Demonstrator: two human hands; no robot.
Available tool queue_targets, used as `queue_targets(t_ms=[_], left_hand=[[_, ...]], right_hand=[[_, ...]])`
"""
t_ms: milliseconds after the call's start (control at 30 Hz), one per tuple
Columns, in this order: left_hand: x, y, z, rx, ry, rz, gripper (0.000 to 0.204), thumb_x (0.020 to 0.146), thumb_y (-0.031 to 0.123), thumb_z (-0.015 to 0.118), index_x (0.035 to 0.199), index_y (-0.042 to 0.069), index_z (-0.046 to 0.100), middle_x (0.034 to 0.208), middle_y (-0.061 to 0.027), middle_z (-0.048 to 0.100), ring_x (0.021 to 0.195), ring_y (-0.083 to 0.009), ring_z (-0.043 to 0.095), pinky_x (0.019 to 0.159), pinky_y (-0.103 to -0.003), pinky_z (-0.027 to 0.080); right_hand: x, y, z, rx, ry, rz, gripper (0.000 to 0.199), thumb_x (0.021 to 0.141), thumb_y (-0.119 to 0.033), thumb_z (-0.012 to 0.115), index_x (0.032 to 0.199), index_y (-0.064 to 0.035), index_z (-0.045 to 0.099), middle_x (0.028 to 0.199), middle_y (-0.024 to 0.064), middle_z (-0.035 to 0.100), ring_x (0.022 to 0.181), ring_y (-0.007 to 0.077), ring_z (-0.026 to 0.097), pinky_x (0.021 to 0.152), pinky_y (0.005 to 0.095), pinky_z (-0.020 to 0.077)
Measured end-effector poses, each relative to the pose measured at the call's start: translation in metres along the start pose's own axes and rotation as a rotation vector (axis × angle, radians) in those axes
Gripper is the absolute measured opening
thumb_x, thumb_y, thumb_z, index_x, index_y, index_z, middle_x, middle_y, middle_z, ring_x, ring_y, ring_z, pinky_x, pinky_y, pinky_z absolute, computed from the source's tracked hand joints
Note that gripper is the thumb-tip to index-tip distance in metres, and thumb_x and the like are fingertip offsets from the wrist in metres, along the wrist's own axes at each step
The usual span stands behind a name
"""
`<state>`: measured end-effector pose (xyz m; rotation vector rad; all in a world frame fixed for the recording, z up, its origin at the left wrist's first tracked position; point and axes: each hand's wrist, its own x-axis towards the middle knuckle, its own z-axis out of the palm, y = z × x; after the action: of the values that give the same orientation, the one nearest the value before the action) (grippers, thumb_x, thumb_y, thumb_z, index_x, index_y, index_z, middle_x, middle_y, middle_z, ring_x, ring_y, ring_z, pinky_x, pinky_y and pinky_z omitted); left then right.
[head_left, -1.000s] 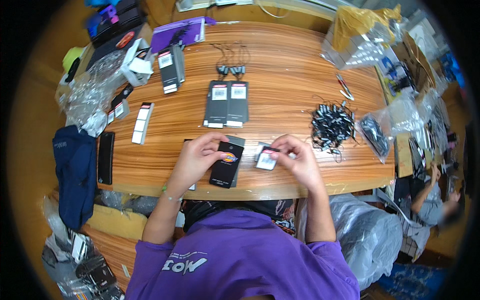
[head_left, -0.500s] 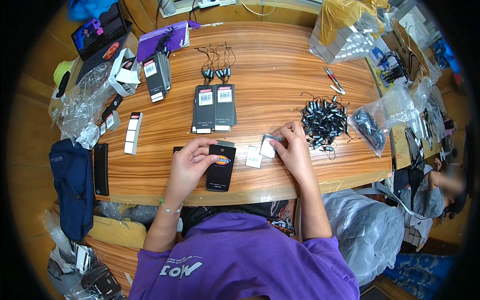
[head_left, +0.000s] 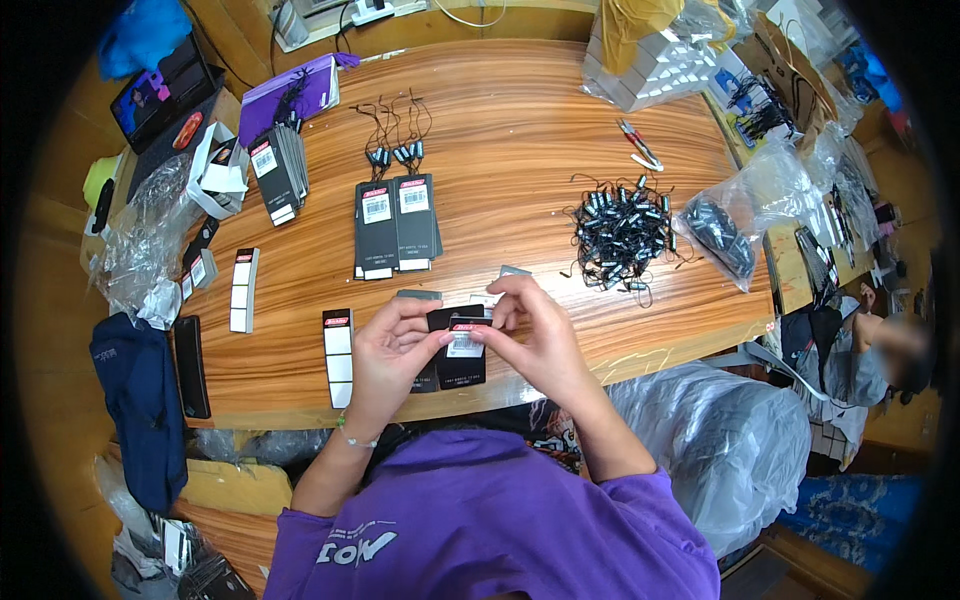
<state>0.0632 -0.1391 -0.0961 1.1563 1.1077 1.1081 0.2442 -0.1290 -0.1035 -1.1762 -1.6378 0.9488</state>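
Observation:
Both my hands meet near the table's front edge over a black hang tag (head_left: 462,373). My left hand (head_left: 392,342) pinches its upper left part between thumb and fingers. A small barcode card (head_left: 464,346) with a red top band lies against the tag's face, and my right hand (head_left: 537,338) pinches it at its right side. The fingers partly cover where card and tag touch. Another dark tag (head_left: 424,378) shows below my left hand. To its left lies a long strip (head_left: 338,362) with white panels. Small cards (head_left: 514,271) rest just beyond my right fingers.
Two stacks of dark hang tags (head_left: 377,232) with black strings lie mid-table, another stack (head_left: 275,180) farther left. A heap of black strings (head_left: 622,232) sits to the right, near a bagged bundle (head_left: 720,232) and red-handled snips (head_left: 638,143). Clear plastic (head_left: 150,225) lies at the left.
My right hand has moved left from the small cards to the black tag, bringing a barcode card against it. The white-panelled strip left of my left hand has come into sight.

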Motion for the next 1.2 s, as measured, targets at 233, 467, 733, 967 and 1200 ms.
queue_targets(t_ms=[233, 467, 733, 967, 1200], left_hand=[[-0.001, 0.001, -0.008, -0.038, -0.014, -0.051, 0.027, 0.080, -0.005, 0.057, 0.106, -0.001, 0.052, 0.087, -0.0068, 0.062, 0.077, -0.0075, 0.059, 0.065, -0.016, 0.046], [0.003, -0.001, -0.001, -0.083, -0.173, -0.129, 0.019, 0.088, 0.000, 0.048, 0.108, -0.002, 0.049, 0.094, -0.0063, 0.060, 0.088, -0.0073, 0.056, 0.075, -0.020, 0.045], [0.004, 0.001, 0.001, -0.036, -0.295, -0.084, 0.013, 0.089, 0.001, 0.047, 0.100, -0.001, 0.053, 0.093, -0.0057, 0.060, 0.087, -0.0099, 0.056, 0.079, -0.022, 0.043], [0.023, 0.034, 0.022, 0.241, -0.411, 0.333, 0.009, 0.085, 0.000, 0.050, 0.088, 0.000, 0.058, 0.104, -0.0111, 0.056, 0.095, -0.0183, 0.054, 0.081, -0.028, 0.043], [0.031, 0.046, 0.016, 0.293, -0.501, 0.216, 0.011, 0.087, 0.008, 0.050, 0.094, 0.002, 0.057, 0.092, -0.0098, 0.061, 0.087, -0.0240, 0.058, 0.079, -0.030, 0.044]], right_hand=[[-0.006, 0.034, -0.107, -0.649, 0.257, 0.161, 0.013, 0.073, -0.002, 0.062, 0.086, -0.0020, 0.061, 0.079, 0.0117, 0.058, 0.078, 0.0278, 0.055, 0.071, 0.0342, 0.0441], [-0.019, 0.062, -0.133, -0.757, 0.264, 0.204, 0.010, 0.073, -0.005, 0.063, 0.082, -0.0007, 0.062, 0.085, 0.0121, 0.057, 0.082, 0.0287, 0.053, 0.075, 0.0348, 0.0423], [-0.010, 0.028, -0.147, -0.218, 0.488, 0.095, 0.009, 0.081, -0.006, 0.057, 0.086, 0.0015, 0.058, 0.080, 0.0068, 0.056, 0.081, 0.0187, 0.054, 0.075, 0.0280, 0.0406], [0.001, -0.037, -0.096, -0.067, 0.119, 0.094, 0.007, 0.084, -0.003, 0.053, 0.085, 0.0007, 0.058, 0.075, 0.0079, 0.057, 0.066, 0.0145, 0.054, 0.062, 0.0253, 0.0430], [0.029, -0.038, -0.059, 0.160, -0.266, 0.087, 0.017, 0.083, -0.004, 0.057, 0.099, 0.0015, 0.055, 0.062, 0.0018, 0.051, 0.053, 0.0082, 0.046, 0.047, 0.0213, 0.0377]])
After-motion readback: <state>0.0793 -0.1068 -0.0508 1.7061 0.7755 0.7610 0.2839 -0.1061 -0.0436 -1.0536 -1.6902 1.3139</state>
